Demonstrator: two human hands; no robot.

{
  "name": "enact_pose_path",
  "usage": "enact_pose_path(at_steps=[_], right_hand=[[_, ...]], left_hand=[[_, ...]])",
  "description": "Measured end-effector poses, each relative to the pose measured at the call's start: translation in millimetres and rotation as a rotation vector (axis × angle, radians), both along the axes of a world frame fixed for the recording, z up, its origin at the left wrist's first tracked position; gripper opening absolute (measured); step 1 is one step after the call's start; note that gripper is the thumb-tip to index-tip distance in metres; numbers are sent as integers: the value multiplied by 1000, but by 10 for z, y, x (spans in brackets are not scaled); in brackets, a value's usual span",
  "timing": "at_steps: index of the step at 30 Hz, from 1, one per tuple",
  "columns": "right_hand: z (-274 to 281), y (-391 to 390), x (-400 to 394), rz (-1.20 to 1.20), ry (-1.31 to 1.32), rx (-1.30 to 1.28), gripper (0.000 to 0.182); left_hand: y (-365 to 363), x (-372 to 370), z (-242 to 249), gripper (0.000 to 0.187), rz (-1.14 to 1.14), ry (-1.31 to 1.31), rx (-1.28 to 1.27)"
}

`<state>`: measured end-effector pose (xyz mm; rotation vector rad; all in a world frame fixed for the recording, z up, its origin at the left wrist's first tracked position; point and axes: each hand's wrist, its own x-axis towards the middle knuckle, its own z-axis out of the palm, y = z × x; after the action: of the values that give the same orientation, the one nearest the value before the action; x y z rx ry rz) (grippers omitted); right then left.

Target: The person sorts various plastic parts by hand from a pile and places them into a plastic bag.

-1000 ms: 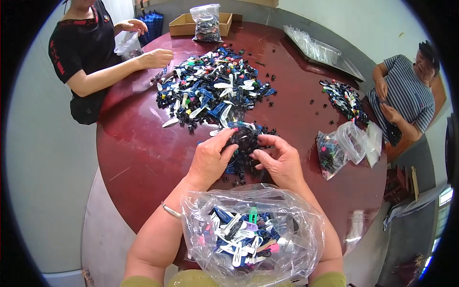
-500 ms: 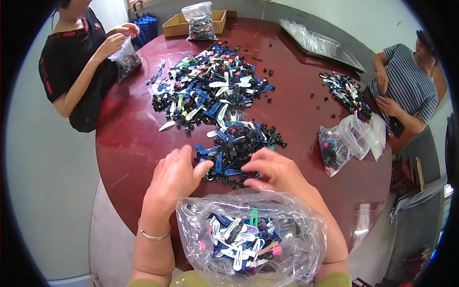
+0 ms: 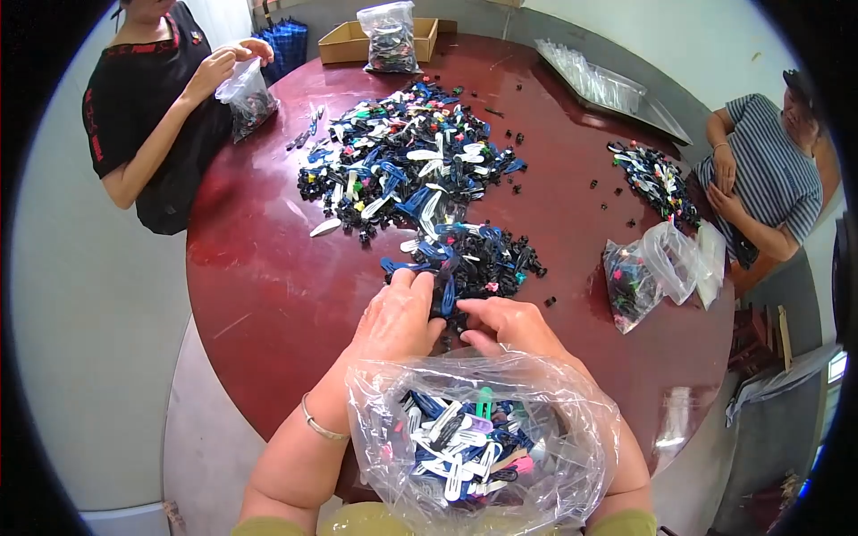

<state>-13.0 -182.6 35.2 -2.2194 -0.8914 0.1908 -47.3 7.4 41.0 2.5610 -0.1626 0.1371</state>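
Observation:
Snap hair clips and small black claw clips form a pile (image 3: 487, 259) in front of me on the round table. My left hand (image 3: 398, 317) reaches into its near edge, fingers curled against the clips. From the other side my right hand (image 3: 509, 326) curves inward, its fingers bent. A clump of blue and black hair clips (image 3: 447, 297) sits between both hands; the fingertips are partly hidden among them. Below my wrists, an open clear plastic bag (image 3: 572, 447) holds white, blue and black snap clips (image 3: 460, 451), with a green one and a pink one.
Farther back lies a larger heap of clips (image 3: 393, 170). A filled bag (image 3: 391, 40) stands by a cardboard box (image 3: 341, 45); a metal tray (image 3: 657, 116) holds clear bags. Two people sit across, one holding a bag (image 3: 246, 98). At right are another clip pile (image 3: 657, 179) and bag (image 3: 630, 286).
My hands have moved closer together, the left one shifting right and into the pile's near edge. The near clips are pushed into a tighter clump. The whole view has shifted slightly.

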Motion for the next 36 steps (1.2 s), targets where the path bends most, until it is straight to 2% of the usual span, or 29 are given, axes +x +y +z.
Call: enact_pose_path(at_steps=[3,6,9,15,18,21,28,34,36], right_hand=[[82,12,-20,-59,245,138,42],[-33,31,13,-84,266,234,46],[-95,13,53,-91,285,276,46],[-237,16,126,-209,373,544,40],[-200,-25,160,-298,299,500,36],[-117,-44,157,-319,68,378,35],[-71,-47,157,-283,-415,62,35],[-90,-64,159,-123,-524,-100,39],[-82,-65,165,-91,-573,-94,33]], left_hand=[[33,100,-155,49,-11,-61,-192],[37,168,-308,46,-28,-134,-394],[-20,215,-337,47,-86,-342,-377],[-84,185,-276,41,-88,-265,-443],[-37,233,-348,38,-96,-404,-276],[-17,237,-339,37,-86,-394,-239],[-28,213,-320,35,-96,-352,-324],[-34,208,-302,33,-133,-374,-345],[-22,213,-299,33,-135,-410,-314]])
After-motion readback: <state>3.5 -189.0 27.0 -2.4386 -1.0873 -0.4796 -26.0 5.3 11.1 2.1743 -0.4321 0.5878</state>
